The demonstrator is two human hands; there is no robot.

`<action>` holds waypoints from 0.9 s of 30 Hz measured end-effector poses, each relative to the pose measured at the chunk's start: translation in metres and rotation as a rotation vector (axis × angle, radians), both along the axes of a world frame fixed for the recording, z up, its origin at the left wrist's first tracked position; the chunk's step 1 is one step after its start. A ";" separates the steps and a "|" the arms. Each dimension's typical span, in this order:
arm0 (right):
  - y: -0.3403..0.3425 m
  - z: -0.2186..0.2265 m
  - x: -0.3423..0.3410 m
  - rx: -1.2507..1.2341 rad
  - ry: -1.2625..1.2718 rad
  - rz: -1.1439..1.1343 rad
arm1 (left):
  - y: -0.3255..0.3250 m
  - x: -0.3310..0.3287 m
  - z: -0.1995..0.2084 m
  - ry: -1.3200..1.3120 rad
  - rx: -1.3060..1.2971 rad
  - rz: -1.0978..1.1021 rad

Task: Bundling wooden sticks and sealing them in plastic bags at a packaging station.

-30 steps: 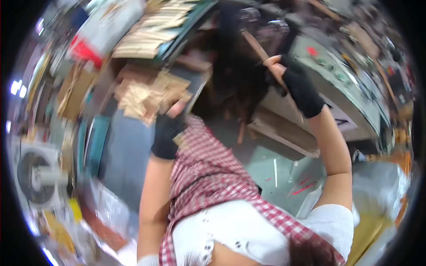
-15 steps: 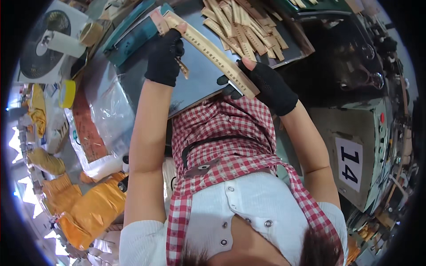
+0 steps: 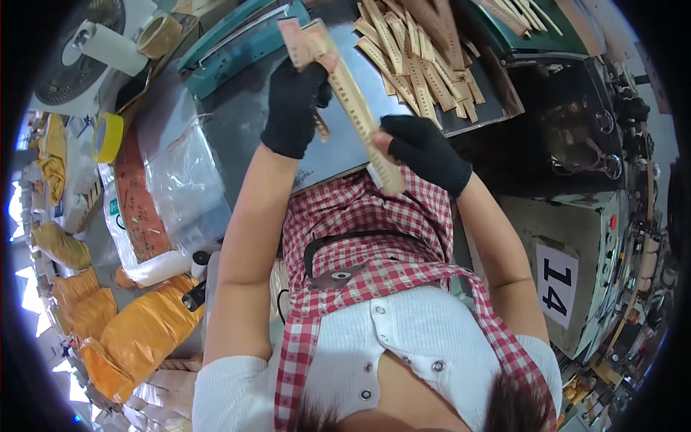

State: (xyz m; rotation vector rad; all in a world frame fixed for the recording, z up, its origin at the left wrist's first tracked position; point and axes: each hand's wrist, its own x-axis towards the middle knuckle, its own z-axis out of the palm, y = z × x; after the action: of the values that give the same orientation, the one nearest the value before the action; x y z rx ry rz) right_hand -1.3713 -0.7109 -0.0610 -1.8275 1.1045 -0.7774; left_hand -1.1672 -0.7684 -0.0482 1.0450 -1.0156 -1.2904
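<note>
Between my hands a long, pale wooden ruler (image 3: 353, 104) with dark printed marks slants from upper left to lower right over the table's near edge. My left hand (image 3: 296, 108), in a black glove with bare fingertips, is closed round its upper part, thumb on top. More strips are in that hand: a pinkish strip end (image 3: 291, 39) shows above it and a narrow strip end (image 3: 322, 128) below. My right hand (image 3: 426, 147), gloved the same way, is closed on the ruler's lower part with the thumb on its face. The lower end looks blurred.
Several loose wooden rulers (image 3: 425, 61) lie heaped on the grey tabletop (image 3: 252, 129) at the far right. A teal metal piece (image 3: 237, 50) lies far left. Further left are a yellow tape roll (image 3: 109, 138) and clear plastic bags (image 3: 180, 173). A grey box (image 3: 547, 223) stands right.
The ruler has turned steeper, its lower end swinging down and left. My right hand has moved down along with it, and the whole view has shifted slightly.
</note>
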 end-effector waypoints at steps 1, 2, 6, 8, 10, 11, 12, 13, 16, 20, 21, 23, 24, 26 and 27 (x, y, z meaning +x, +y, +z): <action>0.001 -0.001 0.003 0.079 -0.027 0.063 | -0.003 -0.005 -0.002 0.006 -0.020 -0.033; 0.002 -0.001 0.006 0.154 -0.054 0.130 | -0.005 -0.011 -0.003 0.006 -0.023 -0.038; 0.020 -0.016 0.022 -0.586 -0.041 0.133 | -0.035 -0.002 -0.064 -0.038 0.053 0.004; 0.056 0.003 0.040 -0.439 0.088 0.491 | -0.074 0.116 -0.126 -0.046 -0.146 0.219; 0.061 -0.038 -0.002 -0.387 0.328 0.076 | -0.066 0.070 -0.060 0.318 0.179 0.373; 0.051 -0.047 -0.022 -0.146 -0.021 -0.125 | -0.058 0.057 -0.035 0.276 0.067 0.381; 0.039 -0.051 -0.036 0.105 -0.375 -0.318 | -0.052 0.052 -0.024 0.274 0.062 0.366; 0.028 -0.036 -0.042 0.332 -0.536 -0.391 | -0.048 0.047 -0.020 0.190 0.022 0.313; 0.007 -0.038 -0.046 0.176 -0.334 -0.533 | -0.033 -0.021 -0.002 0.366 0.028 0.197; 0.033 -0.017 -0.041 -0.089 -0.125 -0.021 | -0.017 -0.056 -0.029 0.157 0.017 -0.051; 0.039 -0.007 -0.057 -0.187 0.143 0.072 | -0.042 -0.028 -0.058 0.246 0.164 -0.101; 0.069 0.000 -0.115 -0.125 0.425 -0.167 | -0.067 -0.027 -0.084 0.100 -0.130 -0.285; 0.096 0.013 -0.161 0.000 0.548 -0.330 | -0.103 0.049 -0.102 0.410 -0.081 -0.381; 0.151 0.022 -0.274 -0.516 0.919 -0.505 | -0.143 0.146 -0.122 0.991 0.039 -0.485; 0.188 0.027 -0.323 -0.402 1.198 -0.903 | -0.142 0.129 -0.118 0.998 0.049 -0.516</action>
State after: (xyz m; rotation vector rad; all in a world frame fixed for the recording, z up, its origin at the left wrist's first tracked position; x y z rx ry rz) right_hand -1.6941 -0.5234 -0.0336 -2.1097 2.8256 -0.2828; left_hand -1.0378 -0.9105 -0.1667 0.0567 -0.4631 -1.9560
